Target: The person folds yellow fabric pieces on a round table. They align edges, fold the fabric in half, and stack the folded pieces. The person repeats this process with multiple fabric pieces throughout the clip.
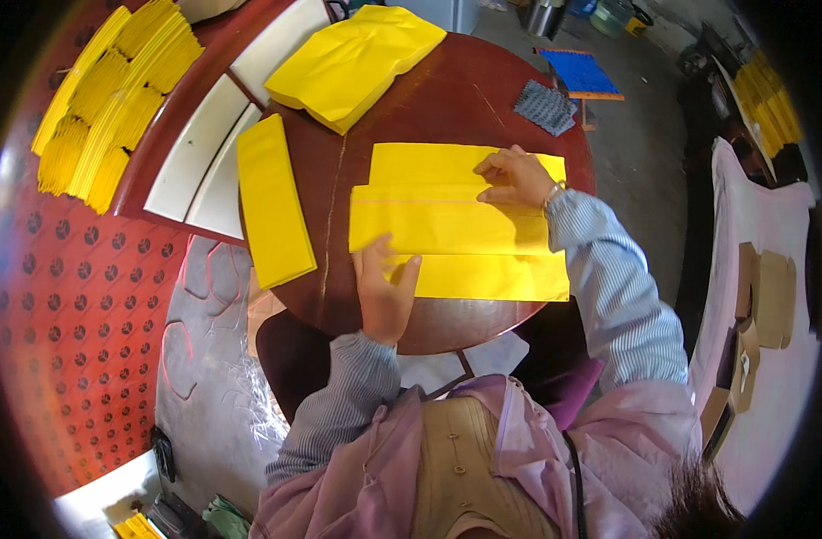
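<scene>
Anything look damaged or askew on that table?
A pale, crooked line, maybe a crack or seam, breaks the dark-red round tabletop beside the narrow yellow bundle. The larger yellow pile behind looks rumpled, unlike the flatter yellow paper-like sheets under the right hand.

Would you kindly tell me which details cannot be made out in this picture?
All in the head view:
Left hand: exact fingertip outlines, softened by blur.
Yellow sheet: the part beneath the right hand, covered by that hand.
Metal container: its upper part, cut off by the upper edge.
Yellow pile, lower left: its remainder, cut off by the lower edge.
</scene>
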The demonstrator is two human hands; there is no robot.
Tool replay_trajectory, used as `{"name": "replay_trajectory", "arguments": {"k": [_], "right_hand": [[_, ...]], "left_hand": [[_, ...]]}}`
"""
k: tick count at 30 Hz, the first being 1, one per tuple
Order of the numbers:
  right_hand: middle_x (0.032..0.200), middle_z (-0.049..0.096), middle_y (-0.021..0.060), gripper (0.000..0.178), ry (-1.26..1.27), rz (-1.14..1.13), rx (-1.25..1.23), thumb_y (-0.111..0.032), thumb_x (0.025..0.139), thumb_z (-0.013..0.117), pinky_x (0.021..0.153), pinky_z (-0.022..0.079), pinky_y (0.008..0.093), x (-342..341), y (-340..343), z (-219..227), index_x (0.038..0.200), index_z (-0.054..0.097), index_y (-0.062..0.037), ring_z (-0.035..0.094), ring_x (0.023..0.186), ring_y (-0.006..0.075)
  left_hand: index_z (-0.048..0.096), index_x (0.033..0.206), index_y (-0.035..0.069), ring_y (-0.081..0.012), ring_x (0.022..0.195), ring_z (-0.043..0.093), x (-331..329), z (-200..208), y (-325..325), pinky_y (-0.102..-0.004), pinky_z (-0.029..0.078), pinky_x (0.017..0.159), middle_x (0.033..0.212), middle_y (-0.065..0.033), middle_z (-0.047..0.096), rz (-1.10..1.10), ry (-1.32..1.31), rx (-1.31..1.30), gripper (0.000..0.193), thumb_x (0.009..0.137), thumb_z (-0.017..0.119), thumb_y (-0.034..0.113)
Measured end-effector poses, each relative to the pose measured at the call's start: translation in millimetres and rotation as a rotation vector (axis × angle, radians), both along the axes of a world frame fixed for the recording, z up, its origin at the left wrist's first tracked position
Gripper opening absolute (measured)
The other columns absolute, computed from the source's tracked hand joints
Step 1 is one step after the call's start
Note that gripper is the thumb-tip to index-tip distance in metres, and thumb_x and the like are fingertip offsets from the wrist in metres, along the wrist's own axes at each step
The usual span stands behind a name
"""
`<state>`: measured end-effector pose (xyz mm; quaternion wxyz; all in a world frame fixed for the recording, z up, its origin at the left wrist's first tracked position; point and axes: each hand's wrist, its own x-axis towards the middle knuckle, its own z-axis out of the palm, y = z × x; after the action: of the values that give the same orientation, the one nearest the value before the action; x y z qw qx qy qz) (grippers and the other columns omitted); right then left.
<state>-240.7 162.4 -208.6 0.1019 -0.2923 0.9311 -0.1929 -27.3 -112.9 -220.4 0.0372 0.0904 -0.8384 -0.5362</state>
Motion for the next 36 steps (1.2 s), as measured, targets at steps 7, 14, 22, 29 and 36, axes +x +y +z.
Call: {"name": "replay_trajectory", "arguments": {"k": [7, 14, 22, 29, 36], "right_hand": [[0.075, 0.064, 0.0008, 0.032, -0.544, 0.353, -0.159, -0.024, 0.085, 0.091, 0.064, 0.044, 0.0322, -50.7, -36.0, 7.5, 0.091, 0.065, -0.0076, 0.055, 0.07, 0.0106], [0.08, 0.056, -0.0039, 0.026, -0.702, 0.139, -0.419, -0.011, 0.097, 0.079, 0.066, 0.042, 0.0254, 35.1, -17.6, 86.3, 0.094, 0.053, -0.0093, 0.052, 0.076, 0.0037], [0.089, 0.054, -0.0054, 0.02, -0.357, 0.12, -0.934, -0.007, 0.102, 0.074, 0.078, 0.044, 0.0224, 98.8, -20.9, 131.2, 0.101, 0.054, -0.0094, 0.052, 0.086, 0.0023], [0.119, 0.072, 0.0009, 0.025, -0.321, 0.181, -1.077, -0.004, 0.106, 0.066, 0.097, 0.051, 0.0256, 121.1, -42.8, 144.0, 0.131, 0.063, -0.0025, 0.066, 0.109, 0.0075], [0.13, 0.073, 0.004, 0.038, -0.475, 0.069, -1.032, -0.006, 0.106, 0.066, 0.107, 0.052, 0.0313, 122.5, -60.4, 103.4, 0.144, 0.062, -0.0033, 0.067, 0.118, 0.0133]], "left_hand": [[0.042, 0.148, -0.011, -0.0414, 0.15, 0.043, 18.3, -19.2, 14.9, -0.0458, 0.033, 0.13, 0.159, -0.0289, 0.043, -0.212, -0.157, 1.114, 0.04, 0.113, 0.04, 0.01], [0.042, 0.151, 0.005, -0.0336, 0.142, 0.049, -9.5, 2.8, 58.5, -0.0442, 0.038, 0.123, 0.145, -0.0131, 0.053, 0.128, -0.166, 1.557, 0.051, 0.105, 0.064, 0.007], [0.045, 0.149, 0.006, -0.0246, 0.14, 0.054, -42.0, 86.5, 28.0, -0.0398, 0.043, 0.12, 0.147, -0.0086, 0.057, -0.158, 0.16, 1.359, 0.061, 0.096, 0.075, -0.001], [0.065, 0.132, 0.003, -0.0197, 0.115, 0.07, -60.9, 157.3, -5.1, -0.0347, 0.056, 0.104, 0.127, -0.0069, 0.073, -0.3, 0.382, 0.873, 0.043, 0.092, 0.08, -0.001], [0.067, 0.126, 0.002, -0.0174, 0.109, 0.072, -50.6, 135.4, -13.3, -0.0326, 0.058, 0.098, 0.121, -0.0077, 0.075, -0.214, 0.398, 0.648, 0.043, 0.087, 0.086, 0.003]]}}
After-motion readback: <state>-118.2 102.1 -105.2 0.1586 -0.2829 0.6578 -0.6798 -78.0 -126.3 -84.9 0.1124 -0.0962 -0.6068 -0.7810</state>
